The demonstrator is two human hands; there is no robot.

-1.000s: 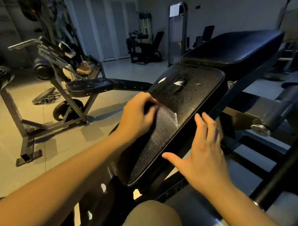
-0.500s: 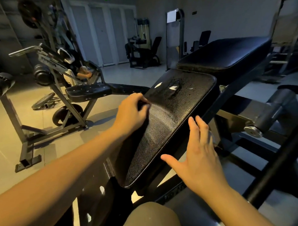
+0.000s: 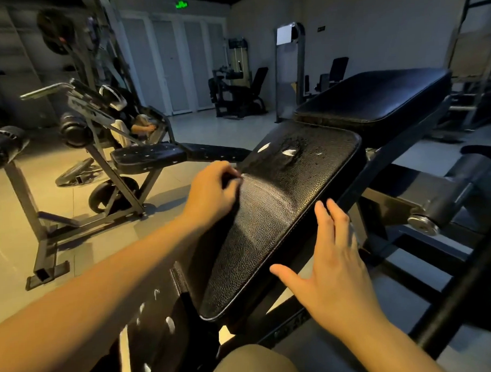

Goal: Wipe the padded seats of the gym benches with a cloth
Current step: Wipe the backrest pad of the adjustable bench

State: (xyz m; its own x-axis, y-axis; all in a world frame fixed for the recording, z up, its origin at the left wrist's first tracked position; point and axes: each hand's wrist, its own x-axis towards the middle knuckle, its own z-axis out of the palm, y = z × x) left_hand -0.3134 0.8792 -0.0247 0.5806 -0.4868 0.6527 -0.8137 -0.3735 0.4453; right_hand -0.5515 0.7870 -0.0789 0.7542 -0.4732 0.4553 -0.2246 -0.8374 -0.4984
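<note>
The black padded seat (image 3: 282, 212) of a gym bench slopes up in front of me, with worn white spots near its far end. A second black pad (image 3: 375, 95) sits just beyond it. My left hand (image 3: 211, 193) is curled at the seat's left edge, gripping a dark cloth (image 3: 229, 182) that is mostly hidden by the fingers. A pale sheen runs across the leather beside that hand. My right hand (image 3: 335, 266) lies flat with straight fingers on the seat's right edge and holds nothing.
Another bench (image 3: 147, 159) on a steel frame stands to the left, with a weight plate (image 3: 77, 170) on the floor by it. A person (image 3: 140, 125) sits behind it. A roller pad (image 3: 463, 182) and black bars lie right. My knee (image 3: 255, 365) is below the seat.
My left hand with the cloth has slid slightly left toward the seat's edge. My right hand stays on the right edge. The view has tilted up a little.
</note>
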